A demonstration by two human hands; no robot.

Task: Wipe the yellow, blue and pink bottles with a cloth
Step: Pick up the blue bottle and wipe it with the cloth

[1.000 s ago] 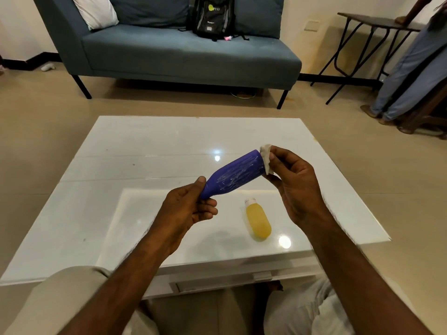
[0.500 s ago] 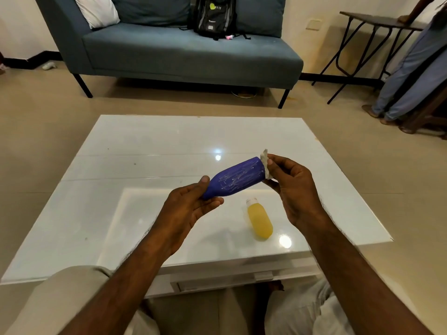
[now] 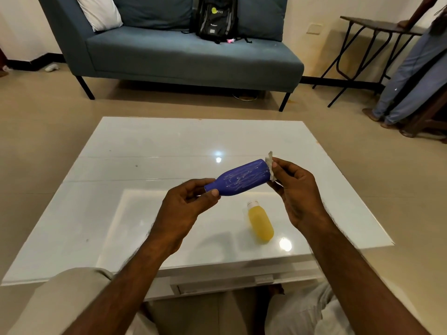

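Head view: blue bottle (image 3: 244,178) held level above table (image 3: 145,146), left hand (image 3: 186,209) pinching neck to steady; right hand (image 3: 294,189) presses cloth (image 3: 270,163) against base. Yellow bottle (image 3: 261,222) lies below, between grips.

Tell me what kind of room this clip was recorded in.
Probably a home living room: a blue-grey upholstered sofa with a white pillow, a low glossy white coffee table, and a tiled beige floor.

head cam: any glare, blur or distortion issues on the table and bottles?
Head view: two bright lamp reflections on the glossy white table, one right beside the yellow bottle; soft hand shadows on the tabletop; blue bottle, cloth and both hands sharp; wide-angle bending shows at the frame edges.
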